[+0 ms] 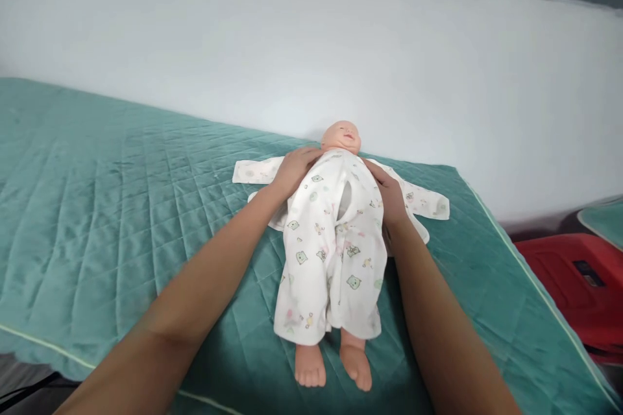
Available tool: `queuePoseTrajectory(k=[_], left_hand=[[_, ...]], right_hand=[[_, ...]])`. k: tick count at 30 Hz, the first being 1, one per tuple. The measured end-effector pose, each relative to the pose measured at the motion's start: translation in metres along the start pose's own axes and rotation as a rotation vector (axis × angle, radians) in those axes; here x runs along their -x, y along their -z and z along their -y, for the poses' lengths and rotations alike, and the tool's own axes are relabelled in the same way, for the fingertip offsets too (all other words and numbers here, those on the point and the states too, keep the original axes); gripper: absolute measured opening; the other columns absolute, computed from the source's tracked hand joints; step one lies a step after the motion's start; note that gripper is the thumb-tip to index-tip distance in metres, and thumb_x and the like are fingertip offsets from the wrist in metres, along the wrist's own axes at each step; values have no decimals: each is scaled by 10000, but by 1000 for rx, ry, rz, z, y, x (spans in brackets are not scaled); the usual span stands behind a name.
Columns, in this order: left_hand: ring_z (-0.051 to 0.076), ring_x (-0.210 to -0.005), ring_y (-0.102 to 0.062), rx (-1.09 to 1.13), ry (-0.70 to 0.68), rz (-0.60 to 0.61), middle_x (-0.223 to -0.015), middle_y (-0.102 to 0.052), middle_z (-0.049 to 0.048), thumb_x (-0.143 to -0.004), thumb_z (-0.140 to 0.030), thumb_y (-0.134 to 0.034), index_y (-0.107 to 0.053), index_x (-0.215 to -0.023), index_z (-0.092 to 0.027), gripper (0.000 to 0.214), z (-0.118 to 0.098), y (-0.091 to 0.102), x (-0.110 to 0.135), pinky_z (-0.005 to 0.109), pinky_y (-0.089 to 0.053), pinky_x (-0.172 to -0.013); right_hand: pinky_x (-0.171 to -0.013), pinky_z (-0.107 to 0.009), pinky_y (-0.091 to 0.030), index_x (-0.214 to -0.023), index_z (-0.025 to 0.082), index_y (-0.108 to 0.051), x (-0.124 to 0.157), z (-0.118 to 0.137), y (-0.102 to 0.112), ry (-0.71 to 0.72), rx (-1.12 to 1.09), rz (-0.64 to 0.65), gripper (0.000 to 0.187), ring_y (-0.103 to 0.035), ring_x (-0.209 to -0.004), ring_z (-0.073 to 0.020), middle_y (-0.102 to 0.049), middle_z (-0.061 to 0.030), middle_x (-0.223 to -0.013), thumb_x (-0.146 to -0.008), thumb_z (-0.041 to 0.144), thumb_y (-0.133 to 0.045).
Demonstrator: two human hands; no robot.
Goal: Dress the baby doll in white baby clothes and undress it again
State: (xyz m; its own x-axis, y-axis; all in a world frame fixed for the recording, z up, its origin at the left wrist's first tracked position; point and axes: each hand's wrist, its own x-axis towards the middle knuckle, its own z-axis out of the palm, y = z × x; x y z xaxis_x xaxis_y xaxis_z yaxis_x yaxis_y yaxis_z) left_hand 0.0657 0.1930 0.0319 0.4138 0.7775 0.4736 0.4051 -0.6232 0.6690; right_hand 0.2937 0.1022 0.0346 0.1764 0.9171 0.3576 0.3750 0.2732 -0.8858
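Note:
A baby doll lies face up on a green quilted cover, its head toward the wall and its bare feet toward me. White printed baby trousers cover its legs and reach up almost to its neck, with a slit at the crotch. Under them spreads a white baby top, sleeves stretched out to both sides. My left hand is closed at the trousers' upper left edge, fingertips hidden. At the upper right edge, my right hand is closed likewise, its fingertips partly hidden against the cloth.
The green quilted cover extends far to the left and ends in a pale-piped edge on the right. A white wall rises behind the doll. Beyond the right edge stands a red plastic object. Dark cables show at the lower left.

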Motion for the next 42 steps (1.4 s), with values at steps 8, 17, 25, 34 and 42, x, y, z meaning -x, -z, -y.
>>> queuePoseTrajectory(k=[8, 17, 25, 34, 42], left_hand=[[289, -1317, -481, -549, 184, -65, -1448, -536, 131, -980, -220, -444, -560, -1357, -209, 395, -15, 12, 48, 428, -397, -1078], [322, -990, -682, -532, 607, 10, -1088, -714, 161, -1019, -523, -317, -515, -1288, -173, 484, -25, 26, 52, 400, -485, -813], [262, -883, -646, -280, 520, 76, -928, -712, 129, -1027, -509, -224, -586, -810, -182, 534, -6, 39, 45, 338, -416, -728], [203, -839, -606, -90, 621, 42, -911, -690, 38, -879, -413, -562, -605, -833, -193, 229, -5, 65, 47, 302, -387, -702], [310, -1010, -643, -375, 682, 13, -1101, -721, 80, -842, -501, -624, -664, -1033, -248, 320, 3, 75, 55, 392, -444, -796]], right_hand=[[-1110, -484, -433, -1240, 244, -701, 42, 9, -3, -110, 22, -166, 425, -604, -1254, -270, -676, -58, -1350, -841, 340, -593], [-912, -417, -501, -1077, 166, -669, 53, 17, -2, -225, 249, -209, 381, -662, -991, -272, -739, -125, -1132, -748, 342, -592], [-853, -371, -497, -1000, 182, -743, 48, 30, 1, -365, 263, -177, 327, -671, -959, -268, -771, -82, -1032, -775, 374, -604], [-708, -338, -578, -967, 232, -746, 46, 39, -4, -544, -244, -203, 317, -726, -852, -260, -789, -43, -906, -716, 424, -749], [-788, -336, -552, -987, 239, -719, 46, 22, 3, -486, -19, -210, 351, -705, -891, -248, -778, -32, -921, -660, 361, -758]])
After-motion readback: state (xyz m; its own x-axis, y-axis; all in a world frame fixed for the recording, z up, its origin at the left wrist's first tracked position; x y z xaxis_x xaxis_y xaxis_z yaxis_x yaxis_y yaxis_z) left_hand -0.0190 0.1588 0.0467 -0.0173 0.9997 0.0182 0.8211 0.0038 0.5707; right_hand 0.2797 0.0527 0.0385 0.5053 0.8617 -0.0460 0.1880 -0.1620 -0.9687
